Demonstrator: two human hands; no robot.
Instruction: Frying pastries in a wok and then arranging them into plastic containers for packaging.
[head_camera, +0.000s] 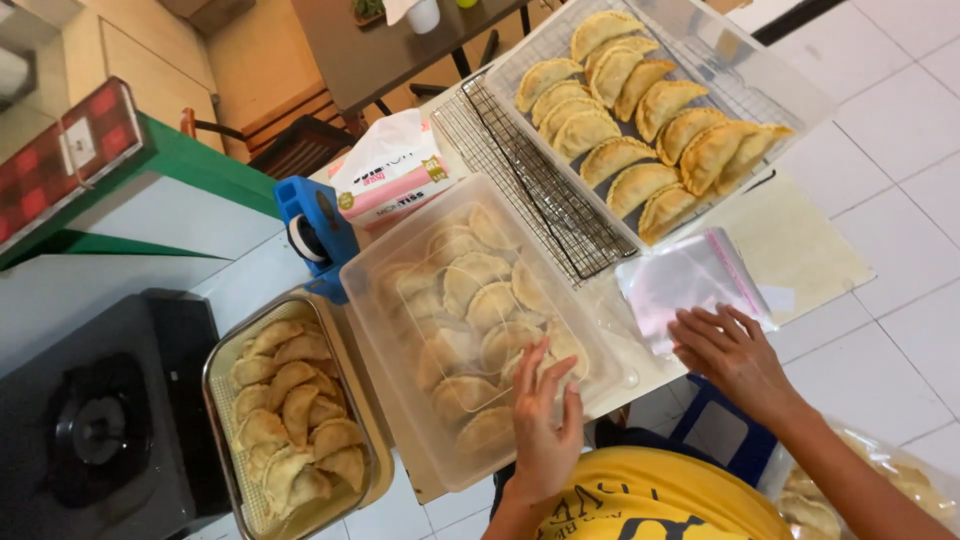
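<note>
Clear plastic sleeves (690, 285) lie in a loose stack on the worktop (800, 250), just below the wire tray of golden half-moon pastries (640, 110). The right hand (730, 350) rests on the stack's near edge, fingers spread and flat, closed on nothing. These sleeves look very light, limp and slippery, so they would likely slide against each other; a pinch at 1 corner or along the pink-edged opening seems the surest hold for 1 sheet. The left hand (545, 420) lies open on the near rim of the lidded clear tub (470, 320), which holds paler pastries; those look soft and easily dented, so the tub is best taken by its stiff walls.

A white and pink tissue packet (390, 170) sits beyond the tub, next to a blue tape dispenser (315, 235). At far left a red-and-white chequered box (60, 150) stands on a green ledge. A metal tray of pastries (290, 410) sits beside a black gas stove (100, 420).
</note>
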